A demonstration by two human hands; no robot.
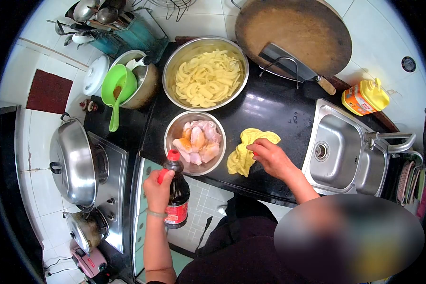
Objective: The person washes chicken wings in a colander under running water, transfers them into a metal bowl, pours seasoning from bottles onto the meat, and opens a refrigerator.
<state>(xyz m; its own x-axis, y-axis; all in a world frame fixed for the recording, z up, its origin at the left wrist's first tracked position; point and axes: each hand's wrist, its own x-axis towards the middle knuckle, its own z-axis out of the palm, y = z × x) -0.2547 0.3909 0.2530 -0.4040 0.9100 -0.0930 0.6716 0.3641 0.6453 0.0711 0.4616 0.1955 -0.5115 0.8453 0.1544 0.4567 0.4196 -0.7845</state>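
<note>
My left hand (157, 191) is closed round the red handle of a dark sauce bottle (179, 194) with a red top and red label. The bottle stands roughly upright in front of the counter edge, beside a steel bowl (167, 135) of pale chicken pieces (198, 138), some with an orange-brown tint. Over a crumpled yellow cloth (241, 158) on the counter, my right hand (270, 160) has its fingers pinched together. A small red bit shows at those fingertips, too small to name.
Behind sits a large bowl (244, 78) of sliced yellow pieces. A cleaver (293, 64) rests in a rack before a round board (293, 28). The sink (333, 156) lies right; left are a green ladle (118, 85), a lidded pot (75, 161) and the stove (113, 189).
</note>
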